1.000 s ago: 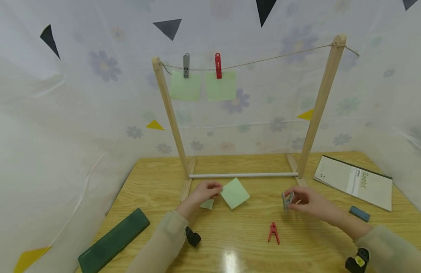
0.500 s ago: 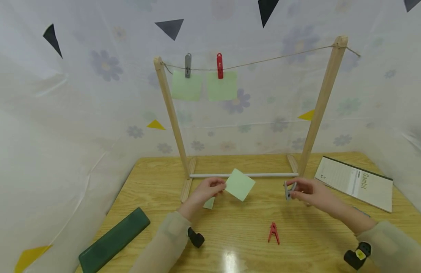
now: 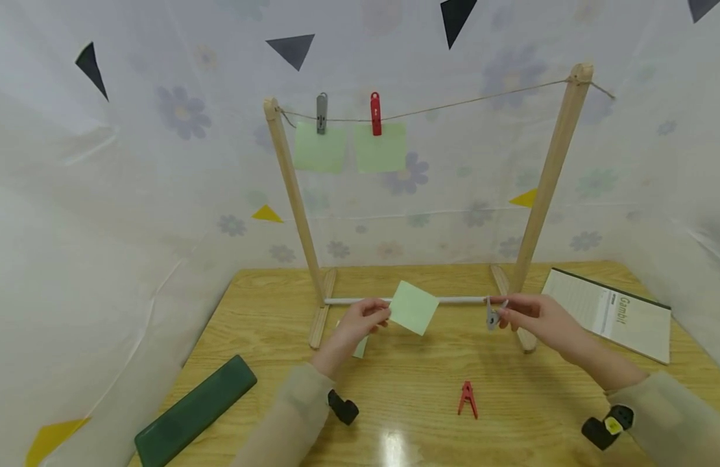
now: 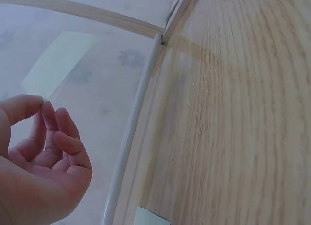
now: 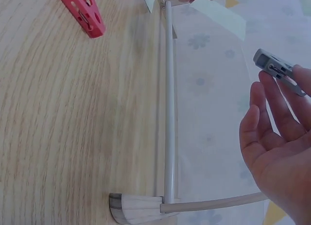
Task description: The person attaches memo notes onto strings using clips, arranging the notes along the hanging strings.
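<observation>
1. Pinched a green paper (image 3: pixel 414 308) near one corner between touching thumb and fingers of the left hand (image 3: pixel 355 328), above the worktop (image 3: pixel 418 389).
2. Gripped a grey clothespin (image 5: pixel 275 67) between slightly parted thumb and fingers of the right hand (image 3: pixel 542 321), also raised.

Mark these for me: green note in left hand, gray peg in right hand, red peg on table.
Green note (image 3: pixel 414 308): head view, middle of its face.
Gray peg (image 5: pixel 275 67): right wrist view, middle of its body.
Red peg (image 3: pixel 468 391): head view, closed end, above its spread legs.
</observation>
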The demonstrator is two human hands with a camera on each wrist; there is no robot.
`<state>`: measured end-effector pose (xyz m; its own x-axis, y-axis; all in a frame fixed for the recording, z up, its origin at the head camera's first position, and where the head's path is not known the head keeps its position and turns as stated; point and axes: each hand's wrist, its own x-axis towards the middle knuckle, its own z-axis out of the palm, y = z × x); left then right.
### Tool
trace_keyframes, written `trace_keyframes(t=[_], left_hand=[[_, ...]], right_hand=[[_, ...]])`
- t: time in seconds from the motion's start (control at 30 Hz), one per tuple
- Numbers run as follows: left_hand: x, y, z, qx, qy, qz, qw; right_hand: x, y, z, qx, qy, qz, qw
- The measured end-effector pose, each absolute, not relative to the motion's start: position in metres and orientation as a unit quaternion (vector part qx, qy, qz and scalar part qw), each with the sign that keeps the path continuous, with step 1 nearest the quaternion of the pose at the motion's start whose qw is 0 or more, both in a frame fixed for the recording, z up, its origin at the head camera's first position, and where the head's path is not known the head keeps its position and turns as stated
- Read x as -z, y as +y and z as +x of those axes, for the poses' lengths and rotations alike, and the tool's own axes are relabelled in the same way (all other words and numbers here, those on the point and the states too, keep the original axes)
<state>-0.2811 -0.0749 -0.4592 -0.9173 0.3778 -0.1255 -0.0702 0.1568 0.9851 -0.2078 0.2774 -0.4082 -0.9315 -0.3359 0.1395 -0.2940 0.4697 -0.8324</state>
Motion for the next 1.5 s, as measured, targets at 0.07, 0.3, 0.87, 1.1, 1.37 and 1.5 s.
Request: trace_keyframes(t=[0.07,0.3,0.87,1.1,1.37,1.5], left_hand=[[0.459,-0.073,-0.28,-0.646,0.736,0.103,0.175],[0.458,-0.068,-0.276,-0.659,0.725,0.1,0.173],[0.446,-0.061,-0.274,-0.665,0.723,0.086,0.167],[0.441,-0.059,-0.277,-0.677,0.712,0.09,0.163],[0.433,-0.055,-0.282,-0.681,0.709,0.096,0.153],[0.429,-0.053,-0.284,-0.676,0.715,0.107,0.143]], right_hand=[[0.406,0.277,-0.209,0.485,0.855,-0.182,0.017],[0.397,0.277,-0.213,0.483,0.86,-0.163,0.0],[0.375,0.279,-0.219,0.52,0.847,-0.099,-0.04],[0.369,0.279,-0.221,0.537,0.84,-0.075,-0.03],[0.359,0.277,-0.225,0.542,0.833,-0.095,-0.05],[0.352,0.274,-0.226,0.54,0.835,-0.094,-0.055]])
